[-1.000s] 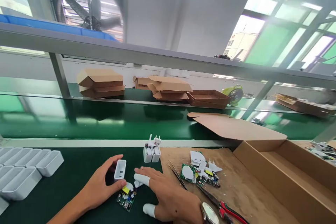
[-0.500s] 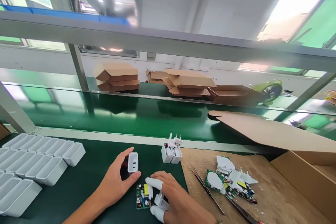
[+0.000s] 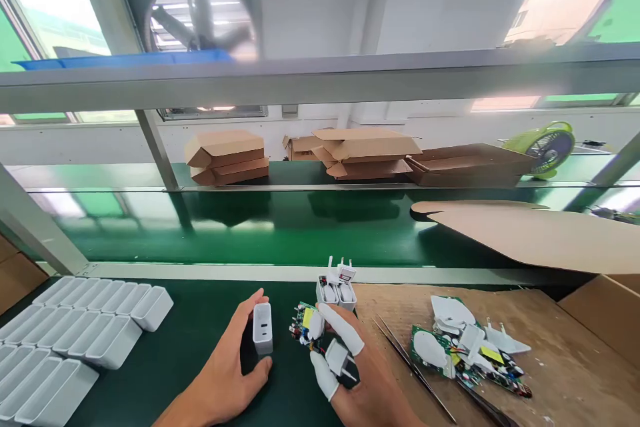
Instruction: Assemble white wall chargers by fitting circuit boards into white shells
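Note:
My left hand (image 3: 227, 360) curves around a white charger housing (image 3: 263, 328) with port openings in its facing end. Its index finger is at the back and its thumb by the lower front edge. White finger cots cover two fingers of my right hand (image 3: 357, 360), which grips a small circuit board (image 3: 303, 321) with a yellow component. A white plug piece with metal prongs (image 3: 339, 357) hangs with it between thumb and fingers. Just behind that hand stand two filled white housings (image 3: 336, 293) with plug pieces poking out of their tops.
Rows of white open housings (image 3: 113, 340) fill the left side. At right, a cardboard sheet (image 3: 395, 300) bears tweezers (image 3: 415, 370), a dark-jawed tool (image 3: 485, 403) and a pile of boards (image 3: 467, 343). Cardboard boxes (image 3: 370, 147) and a green fan (image 3: 543, 147) sit at the back.
My right hand has lifted the circuit board and plug piece off the table, tilting the board upward. My left hand stays around the charger housing. The view has shifted slightly.

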Demonstrator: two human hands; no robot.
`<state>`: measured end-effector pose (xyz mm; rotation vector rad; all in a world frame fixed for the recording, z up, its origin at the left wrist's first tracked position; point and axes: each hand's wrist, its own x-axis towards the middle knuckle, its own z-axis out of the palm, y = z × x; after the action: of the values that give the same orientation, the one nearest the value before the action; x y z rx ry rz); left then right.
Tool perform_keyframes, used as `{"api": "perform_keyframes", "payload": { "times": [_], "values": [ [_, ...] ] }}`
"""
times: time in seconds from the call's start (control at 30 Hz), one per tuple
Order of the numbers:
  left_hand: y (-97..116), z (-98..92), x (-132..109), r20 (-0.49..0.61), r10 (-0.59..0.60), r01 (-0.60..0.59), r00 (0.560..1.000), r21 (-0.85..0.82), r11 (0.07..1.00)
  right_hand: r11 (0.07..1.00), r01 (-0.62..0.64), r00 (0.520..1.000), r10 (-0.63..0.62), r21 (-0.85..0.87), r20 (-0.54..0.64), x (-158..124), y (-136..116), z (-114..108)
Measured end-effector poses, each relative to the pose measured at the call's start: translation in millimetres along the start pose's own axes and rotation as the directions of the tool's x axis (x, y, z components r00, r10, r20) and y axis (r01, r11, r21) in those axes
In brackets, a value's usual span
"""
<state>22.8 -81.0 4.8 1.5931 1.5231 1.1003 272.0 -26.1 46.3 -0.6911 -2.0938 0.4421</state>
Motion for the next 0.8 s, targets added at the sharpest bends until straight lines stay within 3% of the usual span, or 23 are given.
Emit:
{"api": "perform_keyframes", "payload": {
  "times": [0.17, 0.23, 0.37, 0.5, 0.57, 0.63, 0.8],
  "values": [
    [0.3, 6.7, 0.7, -0.191, -0.055, 0.082, 0.98, 0.137, 0.987, 0.997, 0.041, 0.999, -0.043, -0.066, -0.032, -1.5, -1.7, 0.5],
    [2.8, 5.7, 0.6, -0.194, -0.07, 0.111, 0.978, 0.208, 0.972, 0.996, 0.022, 0.999, -0.025, -0.087, -0.038, -2.6, 0.1, 1.1],
    [9.9, -3.7, -4.9, -0.007, -0.098, 0.098, 0.995, 0.183, 0.978, 0.995, -0.003, 0.997, -0.005, -0.101, -0.081, -3.4, 4.2, 4.2],
    [18.8, -9.0, -8.4, 0.23, -0.153, 0.135, 0.961, 0.091, 0.987, 0.997, -0.069, 0.994, 0.068, -0.017, -0.084, -3.8, 0.3, 4.9],
    [22.2, -6.8, -8.0, 0.209, -0.099, 0.082, 0.973, 0.089, 0.993, 0.993, -0.084, 0.995, 0.088, 0.081, -0.037, -5.8, -4.6, 3.6],
    [22.9, -3.1, -7.1, 0.119, 0.018, -0.032, 0.993, 0.118, 0.993, 0.985, -0.094, 0.995, 0.089, 0.145, 0.038, -8.4, -9.5, 2.3],
    [13.0, 3.8, -8.8, 0.038, 0.143, -0.148, 0.989, 0.16, 0.976, 0.994, 0.111, 0.99, -0.111, 0.0, 0.084, -8.9, -11.6, 5.4]
  ]
}}
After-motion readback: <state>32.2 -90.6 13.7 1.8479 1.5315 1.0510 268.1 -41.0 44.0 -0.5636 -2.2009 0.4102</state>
